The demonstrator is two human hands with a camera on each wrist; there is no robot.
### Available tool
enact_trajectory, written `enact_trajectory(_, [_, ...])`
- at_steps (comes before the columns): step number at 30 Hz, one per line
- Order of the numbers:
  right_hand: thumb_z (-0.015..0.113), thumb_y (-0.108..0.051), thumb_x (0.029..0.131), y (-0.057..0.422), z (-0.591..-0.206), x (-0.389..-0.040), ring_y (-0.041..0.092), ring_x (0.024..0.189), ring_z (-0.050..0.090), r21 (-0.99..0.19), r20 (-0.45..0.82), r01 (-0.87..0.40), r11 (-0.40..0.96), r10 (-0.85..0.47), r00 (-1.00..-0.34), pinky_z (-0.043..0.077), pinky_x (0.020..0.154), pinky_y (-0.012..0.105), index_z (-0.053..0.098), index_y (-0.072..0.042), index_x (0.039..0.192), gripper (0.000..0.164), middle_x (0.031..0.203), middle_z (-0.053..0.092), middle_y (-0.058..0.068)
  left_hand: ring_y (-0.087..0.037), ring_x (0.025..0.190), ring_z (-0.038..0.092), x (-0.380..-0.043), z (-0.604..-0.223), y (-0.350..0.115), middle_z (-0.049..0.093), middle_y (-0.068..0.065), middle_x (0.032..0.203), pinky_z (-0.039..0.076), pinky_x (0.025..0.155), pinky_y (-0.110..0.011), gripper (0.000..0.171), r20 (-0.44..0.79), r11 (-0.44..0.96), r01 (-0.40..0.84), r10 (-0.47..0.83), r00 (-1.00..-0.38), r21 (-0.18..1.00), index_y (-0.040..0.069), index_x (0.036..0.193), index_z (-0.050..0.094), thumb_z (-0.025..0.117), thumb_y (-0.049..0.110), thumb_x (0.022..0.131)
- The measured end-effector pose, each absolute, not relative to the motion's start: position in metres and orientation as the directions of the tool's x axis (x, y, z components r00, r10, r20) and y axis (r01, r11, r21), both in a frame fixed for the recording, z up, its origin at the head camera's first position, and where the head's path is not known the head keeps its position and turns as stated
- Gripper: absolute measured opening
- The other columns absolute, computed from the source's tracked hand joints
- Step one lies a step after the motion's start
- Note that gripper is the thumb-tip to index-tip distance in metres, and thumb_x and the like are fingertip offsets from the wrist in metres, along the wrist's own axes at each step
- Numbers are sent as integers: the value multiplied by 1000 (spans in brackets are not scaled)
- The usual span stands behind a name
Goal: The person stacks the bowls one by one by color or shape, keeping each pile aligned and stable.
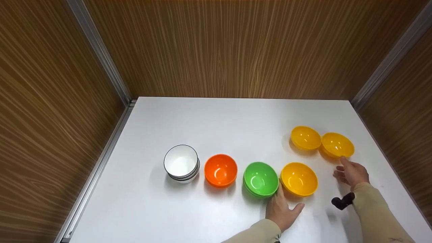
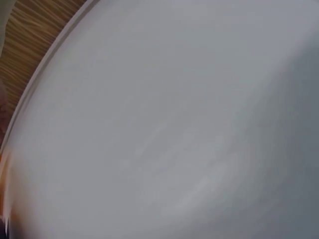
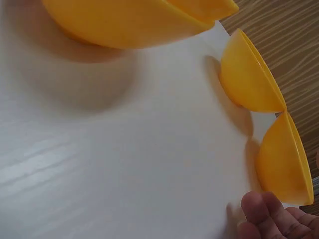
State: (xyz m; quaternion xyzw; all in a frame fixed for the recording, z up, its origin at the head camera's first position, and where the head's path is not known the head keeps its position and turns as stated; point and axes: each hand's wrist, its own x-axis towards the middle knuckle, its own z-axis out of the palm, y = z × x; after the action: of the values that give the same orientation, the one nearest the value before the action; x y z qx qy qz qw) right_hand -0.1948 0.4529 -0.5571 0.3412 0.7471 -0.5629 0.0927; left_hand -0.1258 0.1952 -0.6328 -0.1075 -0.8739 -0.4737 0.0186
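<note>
My left hand (image 1: 282,210) is at the near side of the front yellow bowl (image 1: 299,179), its thumb spread to the right. Its fingers reach up between that bowl and the stacked green bowls (image 1: 261,179). Over on the right, my right hand (image 1: 353,172) holds nothing, its fingertips close to the near edge of the right rear yellow bowl (image 1: 337,145). In the right wrist view, the fingers (image 3: 256,206) show just below that bowl. A third yellow bowl (image 1: 305,138) stands against it on the left.
An orange bowl (image 1: 220,170) stands left of the green ones, and a stack of white bowls (image 1: 181,161) with dark rims is farther left. All stand on a white table (image 1: 216,125) enclosed by wood-grain panels (image 1: 216,50) at the back and sides.
</note>
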Motion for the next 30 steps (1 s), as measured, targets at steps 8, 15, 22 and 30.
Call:
enact_trajectory(8, [40,-70,78,466,-561,-212,21,99,55,-749,-595,660,57,381,-708,45,90,30,15,-8,145,95,116,52,7,-14,132,25,-137,-636,192,26,-6,147,25,106,-30,102,111,487,182,173,-979,854,9,145,17,60,65,71])
enact_trajectory(15, [37,-67,83,472,-563,-222,19,95,58,-740,-593,667,86,384,-708,48,86,28,29,-4,138,84,107,59,5,-14,132,25,-140,-635,193,26,-4,147,25,106,-30,104,112,502,178,160,-981,846,12,147,14,52,71,70])
enact_trajectory(22, [35,-66,84,473,-563,-225,19,95,58,-746,-592,660,85,368,-717,49,85,28,25,-4,140,84,104,61,3,-14,131,29,-140,-634,191,28,-4,146,27,105,-29,103,139,508,202,159,-977,838,12,147,13,51,71,71])
enact_trajectory(30, [33,-66,84,480,-567,-226,17,93,60,-764,-571,636,108,345,-745,49,85,29,18,-4,143,87,103,62,2,-13,130,30,-139,-634,191,28,-2,146,29,105,-29,100,147,504,214,170,-974,837,14,147,10,50,69,73])
